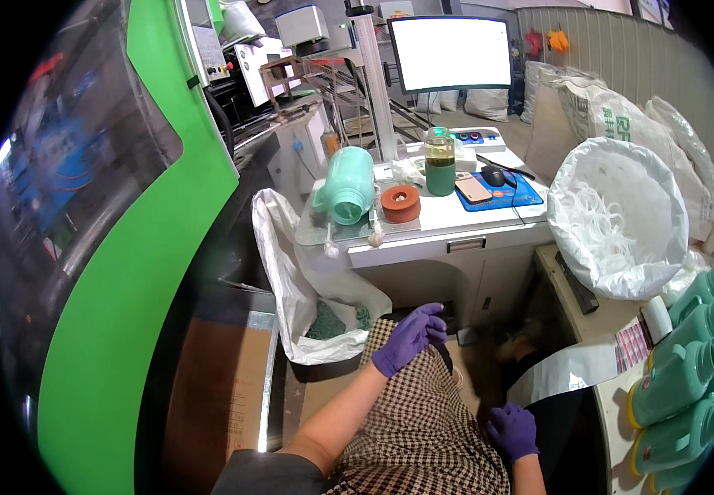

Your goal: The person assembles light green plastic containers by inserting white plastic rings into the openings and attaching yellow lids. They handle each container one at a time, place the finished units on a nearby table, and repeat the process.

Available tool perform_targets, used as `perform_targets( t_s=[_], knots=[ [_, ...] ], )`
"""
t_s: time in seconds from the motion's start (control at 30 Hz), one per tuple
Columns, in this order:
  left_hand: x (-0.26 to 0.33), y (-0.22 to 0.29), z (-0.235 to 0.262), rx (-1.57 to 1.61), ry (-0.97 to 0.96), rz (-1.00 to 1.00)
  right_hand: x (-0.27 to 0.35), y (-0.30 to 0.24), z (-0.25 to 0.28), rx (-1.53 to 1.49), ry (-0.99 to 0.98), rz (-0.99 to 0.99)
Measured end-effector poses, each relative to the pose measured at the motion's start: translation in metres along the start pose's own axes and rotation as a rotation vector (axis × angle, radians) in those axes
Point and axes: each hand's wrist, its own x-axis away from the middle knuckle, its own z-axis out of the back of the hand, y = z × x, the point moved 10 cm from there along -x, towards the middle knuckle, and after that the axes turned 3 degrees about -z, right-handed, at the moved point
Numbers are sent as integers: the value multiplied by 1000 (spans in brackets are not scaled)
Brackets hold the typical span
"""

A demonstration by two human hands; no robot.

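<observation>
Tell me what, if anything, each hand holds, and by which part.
The left hand holds nothing visible; whether the curled right hand holds anything cannot be told.

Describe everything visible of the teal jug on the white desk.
The teal jug, glossy and plastic-looking, lies on its side, round open mouth toward the camera, handle at left. It rests unheld on a clear panel near the left end of the white desk, beside a reddish-brown ring-shaped roll.

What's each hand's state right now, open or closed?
Left hand: loosely open, nothing visible in it.
Right hand: loosely curled; cannot tell whether it holds anything.
</observation>
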Motion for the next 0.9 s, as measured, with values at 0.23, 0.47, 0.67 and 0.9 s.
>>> perform_targets(
  t_s=[0.23, 0.47, 0.67, 0.9],
  knots=[
    [69, -54, 73, -420, 242, 295, 3, 3, -3, -6, -19, -33],
    [97, -99, 107, -1183, -33, 333, 2, 4, -10, 50, -35, -18],
    [92, -155, 90, -1492, -362, 528, 5, 6, -13, 77, -50, -31],
    [113, -185, 82, -1399, -505, 980, 3, 8, -19, 84, -108, -44]
  ],
)
